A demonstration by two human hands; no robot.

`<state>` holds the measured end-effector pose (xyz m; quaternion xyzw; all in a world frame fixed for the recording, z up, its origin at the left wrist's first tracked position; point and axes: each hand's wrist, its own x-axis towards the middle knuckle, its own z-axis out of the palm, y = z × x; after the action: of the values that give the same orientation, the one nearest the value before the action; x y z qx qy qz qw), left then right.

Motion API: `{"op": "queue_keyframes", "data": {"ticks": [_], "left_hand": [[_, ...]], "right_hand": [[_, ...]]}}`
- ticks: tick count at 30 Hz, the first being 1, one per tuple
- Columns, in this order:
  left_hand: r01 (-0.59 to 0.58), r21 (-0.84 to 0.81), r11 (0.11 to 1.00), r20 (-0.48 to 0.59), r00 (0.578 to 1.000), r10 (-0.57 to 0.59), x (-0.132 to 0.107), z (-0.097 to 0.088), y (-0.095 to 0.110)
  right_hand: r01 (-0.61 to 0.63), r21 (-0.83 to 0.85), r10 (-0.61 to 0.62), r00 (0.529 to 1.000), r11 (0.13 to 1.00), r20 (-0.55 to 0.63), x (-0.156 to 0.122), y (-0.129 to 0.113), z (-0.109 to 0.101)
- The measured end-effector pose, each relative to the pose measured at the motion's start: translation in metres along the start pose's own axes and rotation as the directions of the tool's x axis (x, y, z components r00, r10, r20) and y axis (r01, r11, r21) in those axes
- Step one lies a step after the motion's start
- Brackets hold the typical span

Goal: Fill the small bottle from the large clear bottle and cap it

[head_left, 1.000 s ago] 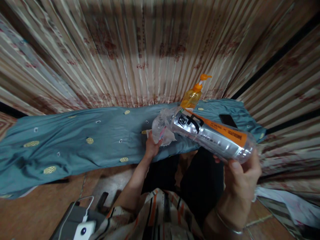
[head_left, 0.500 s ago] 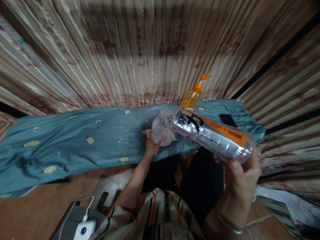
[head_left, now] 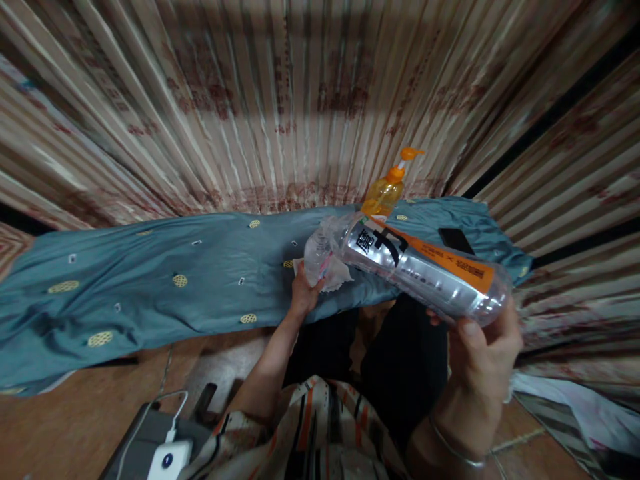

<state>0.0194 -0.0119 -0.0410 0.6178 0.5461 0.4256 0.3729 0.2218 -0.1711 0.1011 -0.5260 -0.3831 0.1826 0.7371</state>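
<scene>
Apparently for two-ended support, the right hand (head_left: 484, 357) curls round the base of the labelled plastic bottle (head_left: 420, 270), slanted above teal patterned cloth (head_left: 210, 253), while the left hand (head_left: 305, 295) grips a clear plastic piece (head_left: 315, 253), possibly a cup, by its neck

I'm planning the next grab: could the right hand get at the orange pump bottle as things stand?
Probably not without letting go: the right hand holds the clear plastic bottle, which partly overlaps the orange pump bottle.
</scene>
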Motion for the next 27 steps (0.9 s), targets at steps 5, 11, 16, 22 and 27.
{"op": "queue_keyframes", "data": {"ticks": [5, 11, 16, 22, 27], "left_hand": [[-0.009, 0.0, 1.0, 0.0, 1.0, 0.009, -0.0002, -0.0001, -0.0005], [0.018, 0.016, 1.0, 0.007, 1.0, -0.018, 0.0, -0.0013, 0.0021], [0.02, 0.014, 1.0, 0.003, 1.0, -0.021, 0.0002, -0.001, 0.0014], [0.004, 0.001, 1.0, 0.007, 1.0, -0.004, 0.0007, -0.0006, 0.0002], [-0.002, -0.006, 1.0, -0.003, 1.0, 0.002, 0.0006, -0.0006, -0.0003]], "right_hand": [[0.0, 0.021, 0.0, 1.0, 1.0, 0.0, 0.0, 0.0001, 0.0007], [0.007, 0.007, -0.007, 1.0, 1.0, 0.008, -0.0006, 0.0023, -0.0023], [0.009, 0.011, -0.009, 1.0, 1.0, 0.006, -0.0001, 0.0032, -0.0028], [-0.008, -0.014, 0.008, 1.0, 1.0, -0.015, 0.0005, 0.0011, -0.0022], [-0.011, 0.005, 0.011, 1.0, 1.0, -0.01, 0.0001, 0.0008, -0.0011]]}}
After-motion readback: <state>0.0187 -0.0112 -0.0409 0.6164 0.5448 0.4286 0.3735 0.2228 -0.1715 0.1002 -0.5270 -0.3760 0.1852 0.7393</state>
